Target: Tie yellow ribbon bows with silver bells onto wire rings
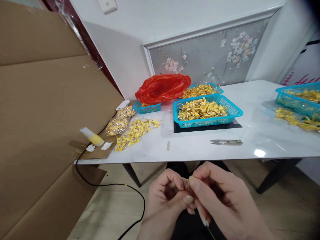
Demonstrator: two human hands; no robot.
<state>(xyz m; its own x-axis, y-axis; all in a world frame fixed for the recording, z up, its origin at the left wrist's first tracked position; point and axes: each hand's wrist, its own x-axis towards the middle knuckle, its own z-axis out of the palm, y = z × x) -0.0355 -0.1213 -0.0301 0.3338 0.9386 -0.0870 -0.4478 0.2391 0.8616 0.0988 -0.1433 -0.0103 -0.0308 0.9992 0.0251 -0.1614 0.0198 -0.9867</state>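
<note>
My left hand [170,200] and my right hand [220,200] meet in front of the table's near edge, above my lap. Both are closed, with thumbs and fingertips pinched together and touching. From beneath the fingers of my right hand a thin yellowish cord [211,233] trails down. Whatever lies between the left fingertips is hidden. On the white table [190,146], thread snips [226,142] lie beyond my right hand. Behind them a blue basket [207,124] holds many yellow bow-like pieces [202,109] with small silvery parts, standing on a flat black object [207,128].
More yellow pieces [136,131] lie loose at left, beside a filled clear bag [120,121] and a yellow-white cone [92,136]. A red plastic bag [162,88] covers a small basket. Another basket [297,100] stands right. Cardboard [45,116] walls the left; a black cable [142,200] hangs there.
</note>
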